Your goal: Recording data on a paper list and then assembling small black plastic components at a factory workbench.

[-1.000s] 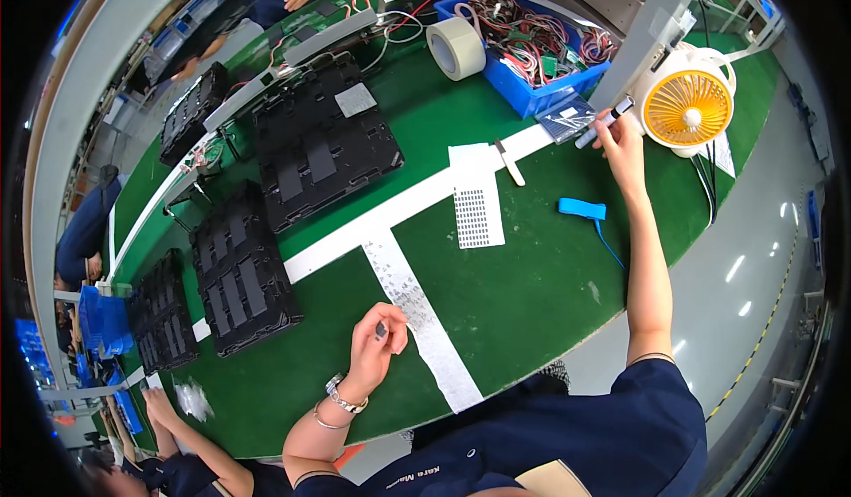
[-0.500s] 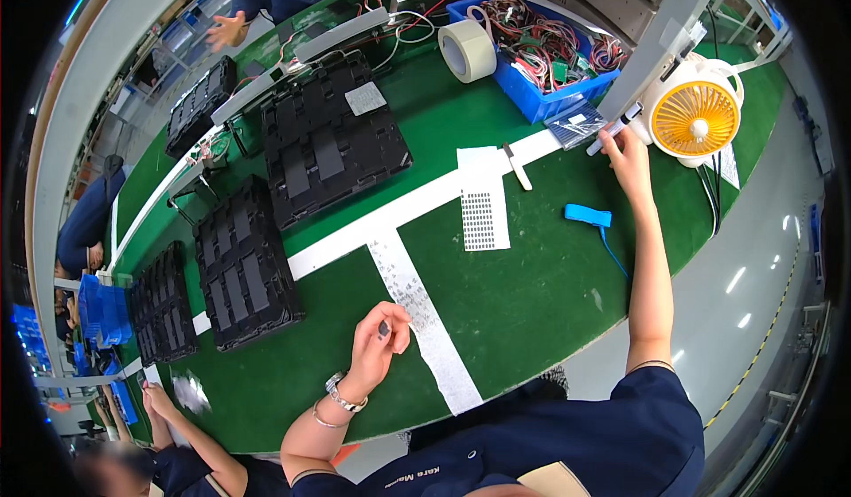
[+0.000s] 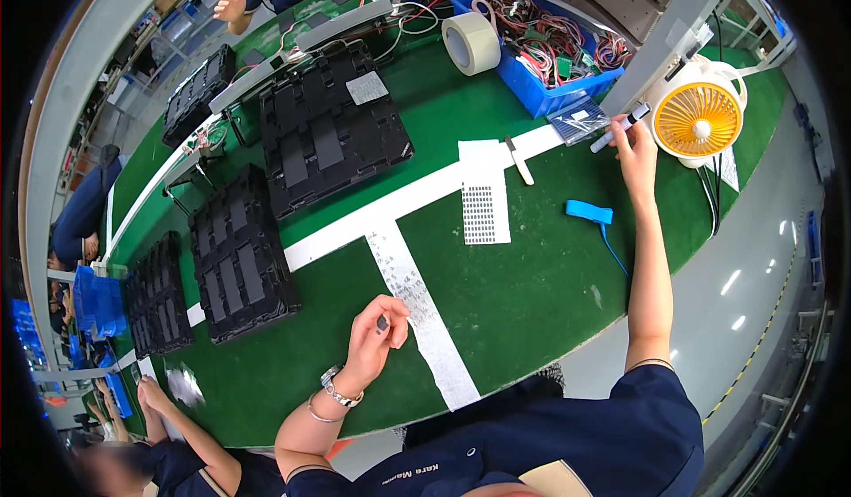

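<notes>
My right hand (image 3: 635, 162) reaches to the right side of the table, fingers closed on a grey-white marker pen (image 3: 605, 141) with a dark end. The pen is tilted, beside a metal post and a dark-striped clear packet (image 3: 578, 122). My left hand (image 3: 373, 337) is raised over the near part of the table, fingers curled. A small dark grey flat piece (image 3: 382, 323) shows at its fingertips. Below that hand runs a white strip with dark marks (image 3: 403, 284). Further right lie a white sheet with rows of small dark labels (image 3: 480, 213) and a white-handled knife (image 3: 519, 162).
Black slotted trays (image 3: 332, 133) stand at left. A blue bin of wires (image 3: 541, 93) and a tape roll (image 3: 471, 43) are at the back. A white and orange fan (image 3: 698, 120) stands right, near a blue wrist strap (image 3: 589, 211). Other people work across and at left.
My right hand and the marker have shifted slightly right and up beside the post. My left hand has barely moved, with the small piece still in it. The co-worker's hand across has moved up.
</notes>
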Tool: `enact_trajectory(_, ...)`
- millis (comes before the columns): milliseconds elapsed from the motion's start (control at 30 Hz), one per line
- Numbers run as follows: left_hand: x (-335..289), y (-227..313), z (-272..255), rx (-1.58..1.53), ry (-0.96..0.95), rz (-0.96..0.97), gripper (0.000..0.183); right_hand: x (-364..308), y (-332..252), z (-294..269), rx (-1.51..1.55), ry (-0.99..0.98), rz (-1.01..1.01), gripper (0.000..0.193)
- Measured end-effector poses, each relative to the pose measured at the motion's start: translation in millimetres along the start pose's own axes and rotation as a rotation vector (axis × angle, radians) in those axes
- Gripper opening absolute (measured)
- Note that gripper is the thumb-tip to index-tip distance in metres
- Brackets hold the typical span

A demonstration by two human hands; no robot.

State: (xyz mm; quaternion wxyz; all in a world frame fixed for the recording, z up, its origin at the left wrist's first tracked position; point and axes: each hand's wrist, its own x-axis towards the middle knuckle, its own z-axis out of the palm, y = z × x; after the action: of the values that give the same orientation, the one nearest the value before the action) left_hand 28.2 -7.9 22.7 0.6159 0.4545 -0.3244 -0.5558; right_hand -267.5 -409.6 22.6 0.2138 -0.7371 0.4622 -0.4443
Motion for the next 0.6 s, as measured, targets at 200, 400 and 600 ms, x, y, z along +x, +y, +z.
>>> enact_trajectory(200, 0, 1, 0, 0.003, 0.002, -0.002, 0.044, 2, -5, -8, 0.073, 0.069, 0.027, 0.022)
enact_trajectory(400, 0, 0, -1, 0.002, -0.003, 0.007, 0.044, 1, -8, -10, 0.098, 0.146, 0.017, 0.024)
enact_trajectory(600, 0, 0, -1, -0.007, 0.001, 0.0, 0.044, 1, -13, -11, 0.136, 0.229, -0.034, 0.022)
